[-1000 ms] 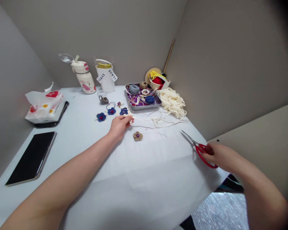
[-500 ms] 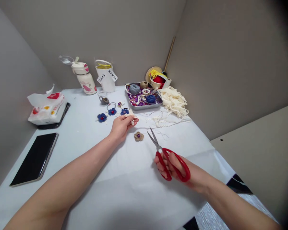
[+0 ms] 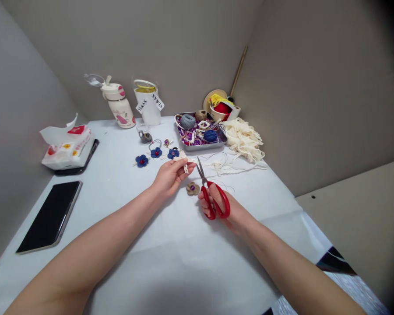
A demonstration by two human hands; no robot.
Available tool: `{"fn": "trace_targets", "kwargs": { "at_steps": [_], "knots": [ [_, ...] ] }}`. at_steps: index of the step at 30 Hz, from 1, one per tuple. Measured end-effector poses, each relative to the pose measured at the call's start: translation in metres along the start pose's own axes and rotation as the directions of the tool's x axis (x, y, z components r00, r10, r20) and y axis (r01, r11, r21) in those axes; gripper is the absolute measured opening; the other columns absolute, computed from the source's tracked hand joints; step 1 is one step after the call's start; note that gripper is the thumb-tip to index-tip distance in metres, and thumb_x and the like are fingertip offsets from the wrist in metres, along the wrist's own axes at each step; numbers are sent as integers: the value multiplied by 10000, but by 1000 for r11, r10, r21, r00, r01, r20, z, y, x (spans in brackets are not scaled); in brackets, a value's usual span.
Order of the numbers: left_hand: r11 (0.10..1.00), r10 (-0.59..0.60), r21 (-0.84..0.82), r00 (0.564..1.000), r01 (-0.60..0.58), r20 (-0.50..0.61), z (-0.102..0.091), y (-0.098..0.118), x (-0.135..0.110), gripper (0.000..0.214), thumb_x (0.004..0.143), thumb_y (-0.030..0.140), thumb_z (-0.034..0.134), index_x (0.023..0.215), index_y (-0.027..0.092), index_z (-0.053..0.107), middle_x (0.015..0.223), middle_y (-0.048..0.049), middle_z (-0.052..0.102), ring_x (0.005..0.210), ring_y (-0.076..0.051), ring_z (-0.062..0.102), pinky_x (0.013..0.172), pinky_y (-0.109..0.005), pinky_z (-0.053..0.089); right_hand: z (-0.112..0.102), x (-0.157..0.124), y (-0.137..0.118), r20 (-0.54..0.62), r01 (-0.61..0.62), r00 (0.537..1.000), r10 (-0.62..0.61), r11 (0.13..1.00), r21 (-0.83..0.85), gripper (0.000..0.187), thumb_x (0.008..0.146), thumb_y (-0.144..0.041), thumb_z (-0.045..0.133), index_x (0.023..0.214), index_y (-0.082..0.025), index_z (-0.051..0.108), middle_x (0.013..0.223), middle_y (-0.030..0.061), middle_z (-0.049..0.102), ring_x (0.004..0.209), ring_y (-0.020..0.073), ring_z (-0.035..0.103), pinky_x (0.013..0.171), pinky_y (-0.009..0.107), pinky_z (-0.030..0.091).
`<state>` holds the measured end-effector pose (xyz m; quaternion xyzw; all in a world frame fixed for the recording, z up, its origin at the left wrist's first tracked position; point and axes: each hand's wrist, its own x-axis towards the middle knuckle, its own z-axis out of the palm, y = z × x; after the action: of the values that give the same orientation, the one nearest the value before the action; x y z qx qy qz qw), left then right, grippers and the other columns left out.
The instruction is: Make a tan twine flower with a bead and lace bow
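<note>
While a small cream lace piece (image 3: 184, 160) is pinched between the thumb and fingertips of the left hand (image 3: 169, 175), just above the counter (image 3: 184, 258), a pair of red-handled scissors (image 3: 206, 186) is gripped by the right hand (image 3: 231, 214), with fingers passed through the loops. The blades are pointed up and away towards the lace piece, with their tips just beside it and close to the left fingertips. Whether the blades are parted cannot be told. A brown burlap flower (image 3: 192, 188) with a purple centre is seen lying on the counter between the two hands, just beside the scissor handles. Further back, blue flowers (image 3: 156, 152) are laid out in a row, and a metal tray (image 3: 202, 148) filled with yarn balls and beads is set near a heap of lace trim (image 3: 244, 140).

Risk is judged to lie chiefly in the closeness of the blade tips to the left thumb — a nick could be caused if the blades were closed before the fingertips were drawn clear. The lace piece is small and held only at one end, so it could be twisted or dragged out of the pinch by the blades — and a crooked cut could result. The burlap flower could be knocked aside by the right hand.
</note>
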<state>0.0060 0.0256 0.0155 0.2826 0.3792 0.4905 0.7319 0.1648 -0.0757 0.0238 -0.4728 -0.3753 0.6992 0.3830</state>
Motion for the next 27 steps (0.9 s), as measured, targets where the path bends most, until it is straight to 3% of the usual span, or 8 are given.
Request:
{"fn": "trace_targets", "kwargs": {
  "at_steps": [14,22,25,27],
  "knots": [
    [999,-39,-28,999,40,14,1,-1,-1,82,846,126,639,779,91,670,800,-106,740,763,-127,710,744,-199,585,1,4,-1,-49,39,998,-39,999,-13,529,808,-711,564,812,-183,528,602,-45,435,495,82,371,497,254,254],
    [1000,-16,-20,1000,16,26,-2,-2,3,82,847,123,634,791,76,671,817,-116,741,758,-123,703,753,-203,580,0,5,1,-58,51,997,-54,998,-41,546,773,-719,601,746,-187,479,509,-90,297,452,56,228,450,235,145],
    [1000,-1,-18,1000,1,27,-5,-3,6,69,838,128,642,802,74,666,823,-118,740,763,-124,702,761,-207,575,-2,1,-2,-73,32,997,-40,994,-107,552,793,-736,550,750,-190,480,514,-86,309,445,61,250,444,232,171],
    [1000,11,0,1000,-11,19,-8,-3,7,65,826,138,657,814,75,663,824,-119,739,761,-124,699,757,-213,571,-9,-7,-8,-101,-7,995,-19,969,-248,544,812,-734,514,762,-193,495,528,-61,383,454,80,322,450,238,229]
  ]
}}
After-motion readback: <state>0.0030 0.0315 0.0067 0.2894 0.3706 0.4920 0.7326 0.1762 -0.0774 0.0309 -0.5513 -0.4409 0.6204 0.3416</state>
